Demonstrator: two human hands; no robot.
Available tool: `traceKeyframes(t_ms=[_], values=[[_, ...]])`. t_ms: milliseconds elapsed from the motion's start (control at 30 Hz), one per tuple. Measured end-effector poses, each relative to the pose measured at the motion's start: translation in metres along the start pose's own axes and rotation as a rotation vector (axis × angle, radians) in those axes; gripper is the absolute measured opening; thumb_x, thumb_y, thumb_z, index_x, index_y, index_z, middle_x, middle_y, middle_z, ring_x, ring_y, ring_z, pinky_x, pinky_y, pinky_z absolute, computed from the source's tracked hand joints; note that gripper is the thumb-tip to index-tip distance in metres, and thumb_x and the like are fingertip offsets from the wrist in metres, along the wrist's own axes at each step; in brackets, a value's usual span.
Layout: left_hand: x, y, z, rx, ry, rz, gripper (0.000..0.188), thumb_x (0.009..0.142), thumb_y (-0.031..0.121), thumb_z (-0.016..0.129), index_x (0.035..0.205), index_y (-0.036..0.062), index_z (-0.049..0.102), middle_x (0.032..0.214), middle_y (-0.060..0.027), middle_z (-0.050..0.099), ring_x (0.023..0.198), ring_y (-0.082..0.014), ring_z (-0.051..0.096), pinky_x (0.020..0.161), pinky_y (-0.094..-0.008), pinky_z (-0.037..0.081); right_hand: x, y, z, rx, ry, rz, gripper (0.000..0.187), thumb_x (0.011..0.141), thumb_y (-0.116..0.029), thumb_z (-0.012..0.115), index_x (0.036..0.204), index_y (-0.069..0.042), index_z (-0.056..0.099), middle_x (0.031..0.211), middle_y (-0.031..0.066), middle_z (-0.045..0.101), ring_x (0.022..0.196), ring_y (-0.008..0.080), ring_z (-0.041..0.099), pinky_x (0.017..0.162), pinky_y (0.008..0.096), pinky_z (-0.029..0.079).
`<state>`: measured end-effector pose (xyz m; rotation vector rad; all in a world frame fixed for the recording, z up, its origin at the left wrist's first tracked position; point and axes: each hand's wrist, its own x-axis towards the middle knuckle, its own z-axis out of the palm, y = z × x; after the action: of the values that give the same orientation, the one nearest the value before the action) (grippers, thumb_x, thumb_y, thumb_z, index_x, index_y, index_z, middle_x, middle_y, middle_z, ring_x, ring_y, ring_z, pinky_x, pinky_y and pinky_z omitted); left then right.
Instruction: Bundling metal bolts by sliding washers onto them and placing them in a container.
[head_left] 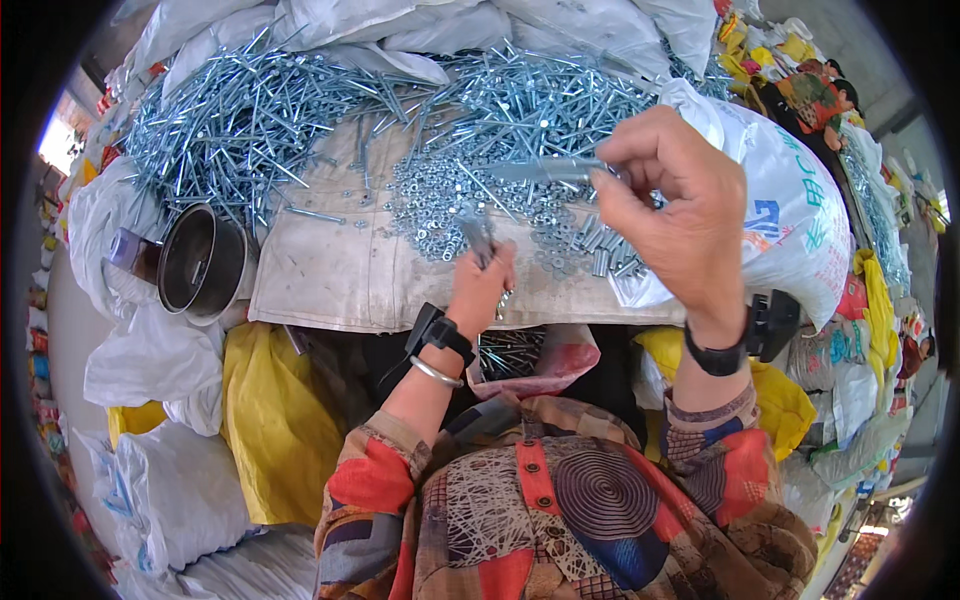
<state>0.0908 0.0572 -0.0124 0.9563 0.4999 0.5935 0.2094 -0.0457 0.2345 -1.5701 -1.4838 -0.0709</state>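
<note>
My right hand [680, 190] is raised over the right side of the cloth-covered work surface [320, 285]. Its thumb and forefinger pinch a long metal bolt [545, 170], smeared by motion, that points left. Lower and nearer the front edge, my left hand [482, 278] is closed on a short bright metal piece [476, 228], too blurred to name. Small hex nuts [425, 205] lie spread just beyond my left hand. Metal sleeves [605, 250] and flat washers [553, 248] lie below my right hand.
Long bolts [230, 130] are heaped at the far left, with another bolt heap [540, 100] at the back. A dark round pot [203, 262] stands left. A white sack [795, 200] borders the right. Below the front edge, an open red-and-white bag [570, 362] holds dark bolts.
</note>
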Motion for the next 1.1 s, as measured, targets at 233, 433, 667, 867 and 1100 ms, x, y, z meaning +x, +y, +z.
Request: traceKeyframes(t_ms=[233, 433, 667, 867, 1100], values=[[-0.005, 0.05, 0.036, -0.463, -0.051, 0.053, 0.044, 0.098, 0.039, 0.056, 0.116, -0.0013, 0.056, 0.08, -0.0055, 0.059, 0.067, -0.0141, 0.055, 0.06, -0.0287, 0.046, -0.052, 0.059, 0.071, 0.151, 0.124, -0.055, 0.019, 0.076, 0.005, 0.07, 0.084, -0.003, 0.056, 0.086, 0.0077, 0.058, 0.062, 0.017, 0.06, 0.055, 0.0276, 0.049], [-0.011, 0.057, 0.041, -0.466, 0.076, -0.04, 0.038, 0.097, 0.035, 0.059, 0.116, 0.0021, 0.059, 0.093, -0.004, 0.062, 0.087, -0.0147, 0.062, 0.079, -0.0293, 0.052, -0.098, 0.079, 0.102, 0.188, 0.095, -0.035, 0.018, 0.077, 0.006, 0.071, 0.086, -0.001, 0.057, 0.092, 0.0102, 0.061, 0.072, 0.0148, 0.063, 0.06, 0.025, 0.052], [-0.003, 0.041, 0.024, -0.128, -0.052, 0.179, 0.014, 0.096, 0.016, 0.062, 0.101, 0.0032, 0.059, 0.087, -0.0052, 0.065, 0.086, -0.017, 0.064, 0.079, -0.0301, 0.051, -0.117, 0.099, 0.078, 0.221, -0.059, 0.2, 0.023, 0.078, -0.008, 0.074, 0.094, -0.002, 0.058, 0.098, 0.0116, 0.06, 0.088, 0.0239, 0.062, 0.076, 0.0337, 0.051], [0.005, 0.008, 0.005, 0.183, -0.236, 0.189, 0.016, 0.095, 0.007, 0.059, 0.11, 0.0022, 0.062, 0.096, -0.0056, 0.068, 0.091, -0.011, 0.062, 0.082, -0.0299, 0.051, -0.093, 0.1, 0.091, 0.51, -0.035, 0.204, 0.063, 0.071, -0.016, 0.081, 0.126, -0.001, 0.055, 0.116, 0.012, 0.061, 0.1, 0.022, 0.062, 0.09, 0.0355, 0.049], [0.012, -0.005, -0.003, 0.655, -0.26, 0.266, 0.028, 0.084, 0.004, 0.065, 0.112, -0.0006, 0.061, 0.1, -0.0074, 0.068, 0.09, -0.0149, 0.063, 0.078, -0.0307, 0.052, -0.08, 0.107, 0.102, 0.648, -0.275, 0.422, 0.075, 0.066, -0.012, 0.087, 0.132, -0.005, 0.053, 0.106, 0.0027, 0.062, 0.095, 0.0112, 0.058, 0.082, 0.0242, 0.048]])
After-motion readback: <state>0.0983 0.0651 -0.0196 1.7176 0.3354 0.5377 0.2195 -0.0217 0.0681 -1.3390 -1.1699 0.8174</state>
